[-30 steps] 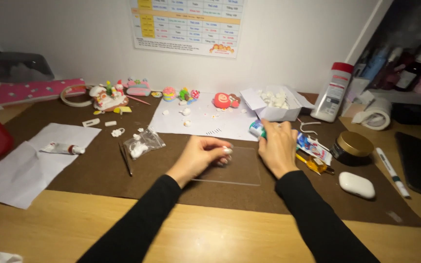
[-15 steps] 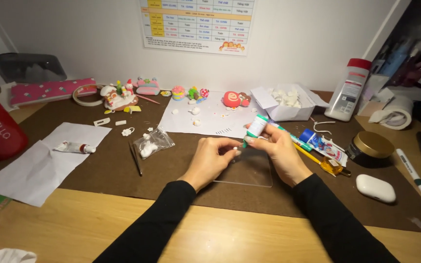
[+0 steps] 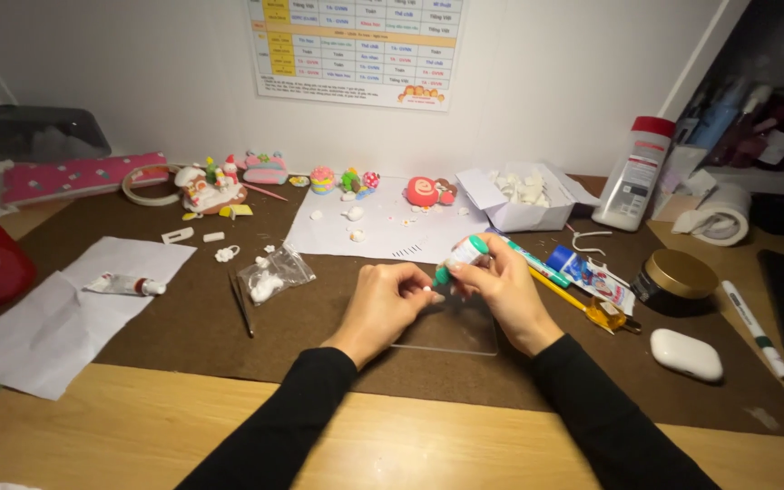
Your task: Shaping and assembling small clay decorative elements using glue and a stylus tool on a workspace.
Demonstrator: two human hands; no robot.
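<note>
With my right hand [image 3: 501,290] now lifted off the mat's right edge gripping the small white tube [image 3: 458,257], my left hand [image 3: 383,304] pinched its green nozzle [image 3: 443,274] above the clear sheet [image 3: 451,328].

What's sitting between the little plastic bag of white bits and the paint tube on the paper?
In the head view, between plastic bag and paint tube, only bare brown mat and the white paper's edge.

A plain white wall [image 3: 555,100] fills the top of the frame, with a colourful timetable chart [image 3: 356,50] pinned at upper centre. Below, a wooden surface [image 3: 138,445] carries a wide brown mat [image 3: 319,336]. A dark shelf [image 3: 764,109] stands at upper right.
</note>
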